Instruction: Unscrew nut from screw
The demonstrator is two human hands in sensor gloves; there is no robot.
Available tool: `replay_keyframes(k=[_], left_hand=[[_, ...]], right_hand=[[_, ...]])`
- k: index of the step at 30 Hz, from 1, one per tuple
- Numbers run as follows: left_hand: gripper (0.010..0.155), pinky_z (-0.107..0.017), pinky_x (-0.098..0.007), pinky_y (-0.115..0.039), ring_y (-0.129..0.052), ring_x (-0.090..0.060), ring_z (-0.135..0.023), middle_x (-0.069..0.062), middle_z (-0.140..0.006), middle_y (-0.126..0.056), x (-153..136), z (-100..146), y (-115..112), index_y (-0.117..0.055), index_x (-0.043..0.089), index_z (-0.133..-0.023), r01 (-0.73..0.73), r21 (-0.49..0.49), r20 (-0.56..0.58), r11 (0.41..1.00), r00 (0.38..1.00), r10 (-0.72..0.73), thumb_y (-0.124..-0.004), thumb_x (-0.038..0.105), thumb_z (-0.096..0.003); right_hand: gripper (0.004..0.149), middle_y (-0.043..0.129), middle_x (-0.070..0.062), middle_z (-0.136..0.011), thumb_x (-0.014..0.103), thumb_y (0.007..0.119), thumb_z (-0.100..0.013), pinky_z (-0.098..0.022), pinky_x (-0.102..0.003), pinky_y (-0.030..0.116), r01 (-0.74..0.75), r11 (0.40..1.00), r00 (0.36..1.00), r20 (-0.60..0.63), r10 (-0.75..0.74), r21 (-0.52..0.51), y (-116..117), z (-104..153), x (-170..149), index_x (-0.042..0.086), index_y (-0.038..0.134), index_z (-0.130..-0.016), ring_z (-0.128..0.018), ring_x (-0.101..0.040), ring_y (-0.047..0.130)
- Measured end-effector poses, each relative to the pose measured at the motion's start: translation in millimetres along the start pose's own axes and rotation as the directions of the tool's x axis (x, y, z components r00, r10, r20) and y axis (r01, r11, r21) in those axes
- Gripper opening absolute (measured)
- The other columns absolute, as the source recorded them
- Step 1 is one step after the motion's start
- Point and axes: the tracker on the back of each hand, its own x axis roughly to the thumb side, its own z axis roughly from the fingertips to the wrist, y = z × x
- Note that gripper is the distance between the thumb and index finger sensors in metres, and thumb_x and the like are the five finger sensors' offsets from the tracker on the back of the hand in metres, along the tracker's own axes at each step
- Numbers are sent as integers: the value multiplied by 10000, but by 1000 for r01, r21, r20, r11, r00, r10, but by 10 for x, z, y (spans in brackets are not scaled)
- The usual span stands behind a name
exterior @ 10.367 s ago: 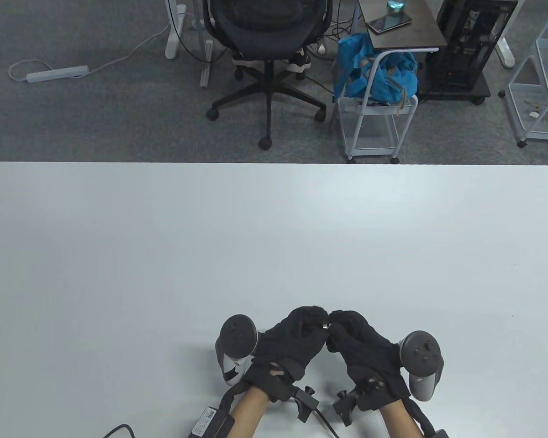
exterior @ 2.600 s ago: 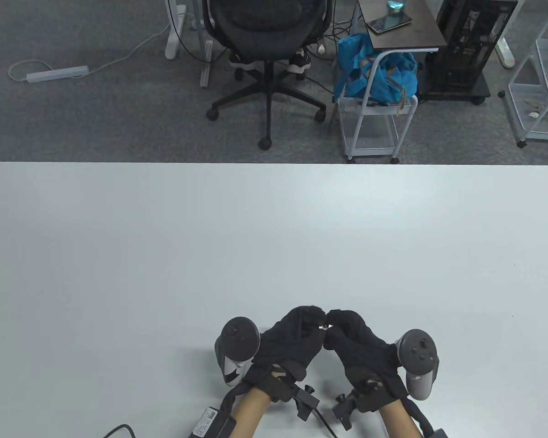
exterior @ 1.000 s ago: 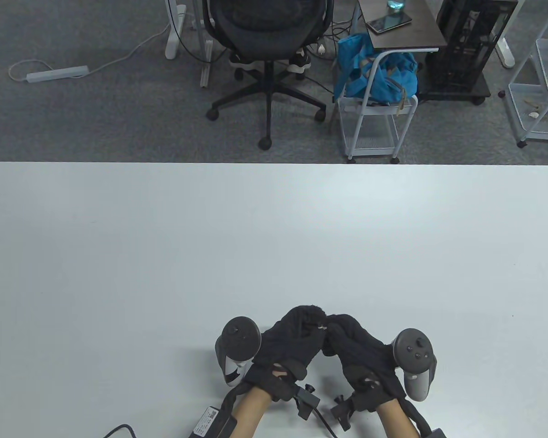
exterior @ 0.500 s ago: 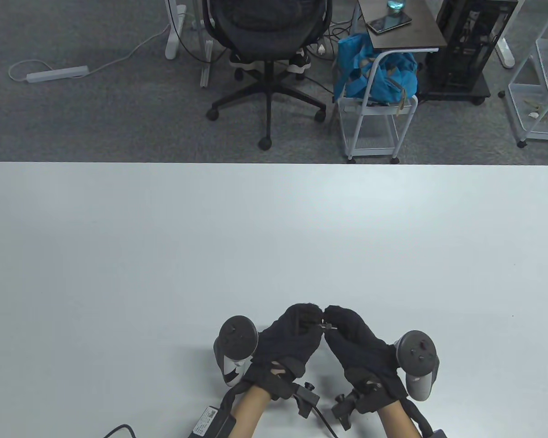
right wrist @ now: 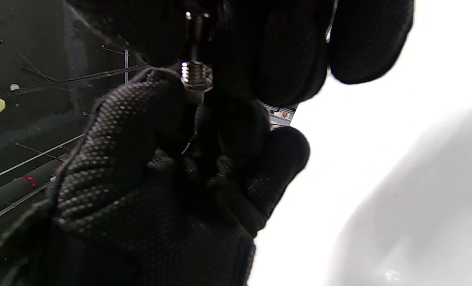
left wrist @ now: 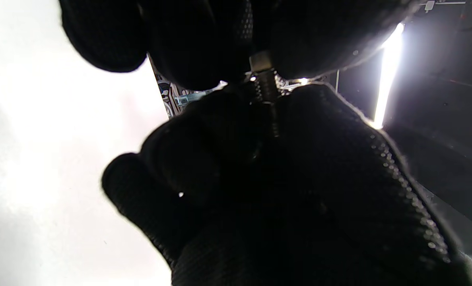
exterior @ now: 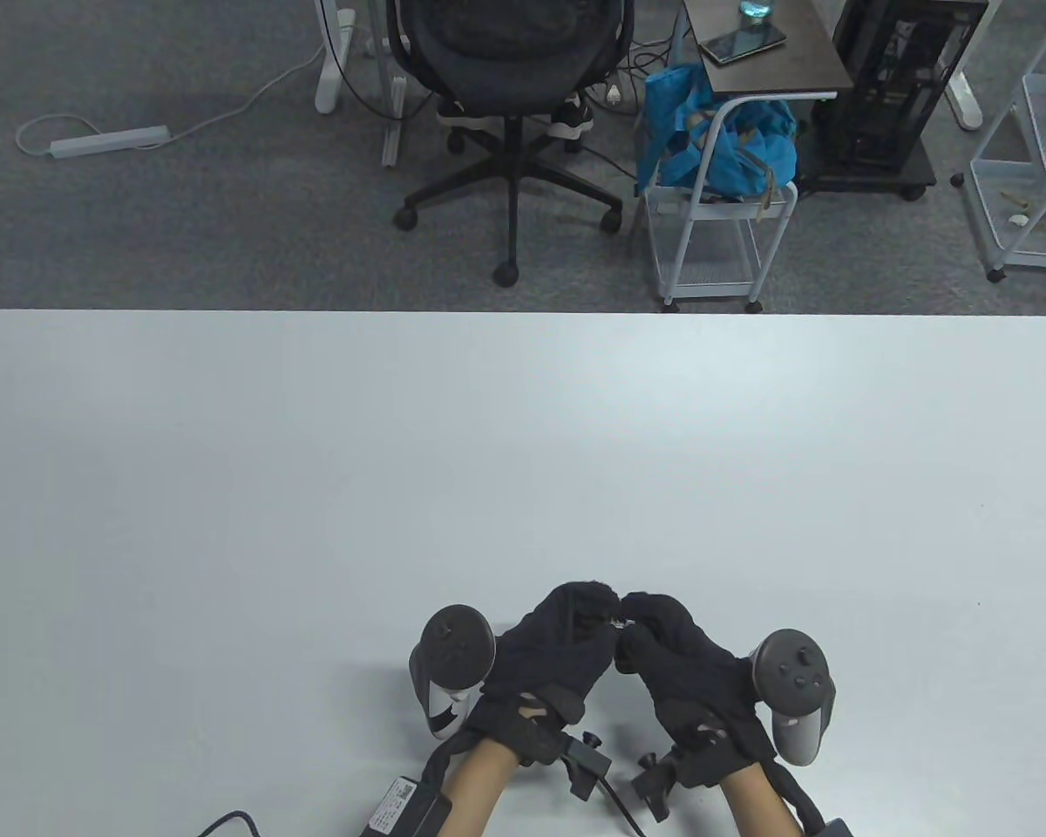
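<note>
Both gloved hands meet near the table's front edge. A small metal screw [exterior: 619,622] shows between their fingertips, held above the table. My left hand [exterior: 604,612] pinches the nut [left wrist: 259,62] at one end of the thread. My right hand [exterior: 637,613] grips the screw's shaft [left wrist: 266,85] with thumb and fingers. In the right wrist view the shaft [right wrist: 195,35] runs up into my right fingers, and the nut [right wrist: 196,77] sits on the thread against my left fingertips. The rest of the screw is hidden by the gloves.
The white table [exterior: 523,453] stretches away from the hands. Cables and a black box [exterior: 401,806] lie at the near edge by my left wrist. An office chair [exterior: 510,96] and a cart [exterior: 715,218] stand on the floor beyond the far edge.
Half a second ago the fingertips were slightly apart, with more of the screw showing. Now the hands have closed together and shifted a little toward the near edge.
</note>
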Motion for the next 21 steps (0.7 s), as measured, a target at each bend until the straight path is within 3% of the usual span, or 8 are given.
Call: replay_keyframes(k=[13, 16, 18, 21], left_hand=[[471, -562, -592, -773, -925, -294, -616, -144, -858, -864, -8, 0, 10, -768, 246, -922, -16, 14, -13, 1000, 1000, 16, -860, 361, -474], [468, -563, -592, -772, -924, -293, -618, -144, -860, -862, -5, -1, 8, -767, 245, -922, -16, 13, -10, 1000, 1000, 16, -859, 360, -477], [470, -563, -591, -773, -925, -292, -617, -143, -859, -863, -5, 0, 3, -768, 246, -922, -8, 8, -7, 1000, 1000, 8, -859, 362, -476], [470, -562, -591, -774, -925, -292, -617, -144, -858, -864, -4, -3, 1, -769, 246, -921, -2, 4, -1, 1000, 1000, 2, -861, 362, -475]], right_hand=[[523, 795, -150, -888, 341, 770, -551, -581, -623, 716, -9, 1000, 1000, 8, 9, -9, -1, 3, 23, 174, 664, -1035, -726, -393, 851], [631, 739, -206, -947, 473, 710, -566, -581, -653, 678, -7, 1000, 1000, -23, 7, -19, -4, 19, -11, 129, 596, -1083, -770, -444, 799], [680, 765, -237, -920, 534, 672, -567, -560, -671, 675, -13, 999, 998, -69, 11, -31, -14, 25, -40, 73, 613, -1064, -738, -475, 813], [628, 911, -180, -734, 529, 663, -567, -499, -649, 739, -6, 1000, 996, -85, 5, -9, -7, 11, -64, 32, 746, -940, -574, -421, 919]])
